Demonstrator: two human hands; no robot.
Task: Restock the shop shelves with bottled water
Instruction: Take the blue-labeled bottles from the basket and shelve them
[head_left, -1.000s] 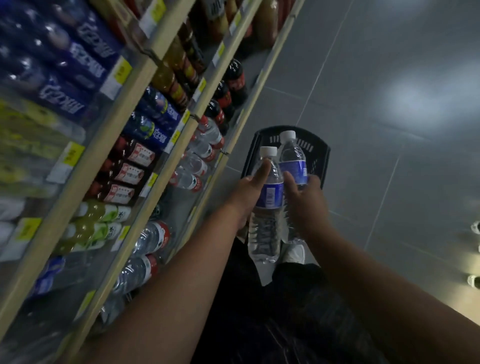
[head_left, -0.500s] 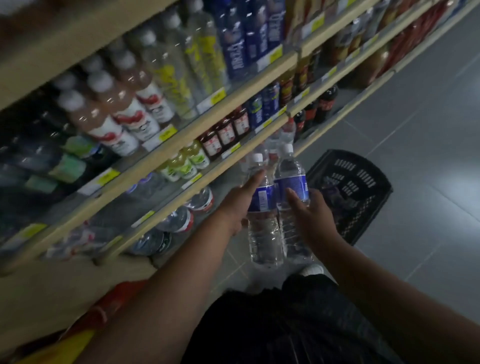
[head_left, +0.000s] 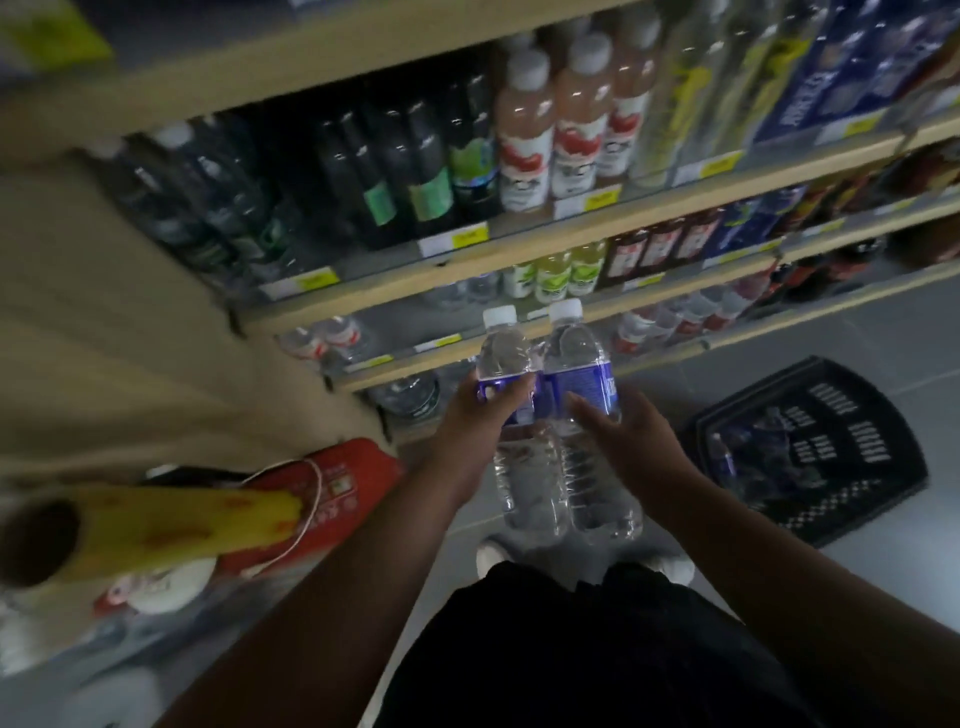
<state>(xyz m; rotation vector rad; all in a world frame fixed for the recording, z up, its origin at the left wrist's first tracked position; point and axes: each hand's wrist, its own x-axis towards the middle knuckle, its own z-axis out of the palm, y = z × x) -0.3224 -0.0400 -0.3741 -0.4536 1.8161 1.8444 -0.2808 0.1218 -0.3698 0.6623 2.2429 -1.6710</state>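
Note:
Two clear water bottles with white caps and blue labels stand upright side by side in front of me. My left hand grips the left bottle around its label. My right hand holds the right bottle from the right side, fingers wrapped behind it. Both bottles hang in the air in front of the lower wooden shelves. A black plastic basket lies on the floor to the right, with more blue-labelled bottles inside it.
The shelves carry several rows of drinks: dark bottles, pink juice, green-labelled and red-labelled bottles, with yellow price tags along the edges. A red bag and a yellow roll sit at the lower left. Grey tiled floor stretches right.
My view has swung left toward the shelves. Both hands have carried the two bottles away from the basket, which now lies to their right.

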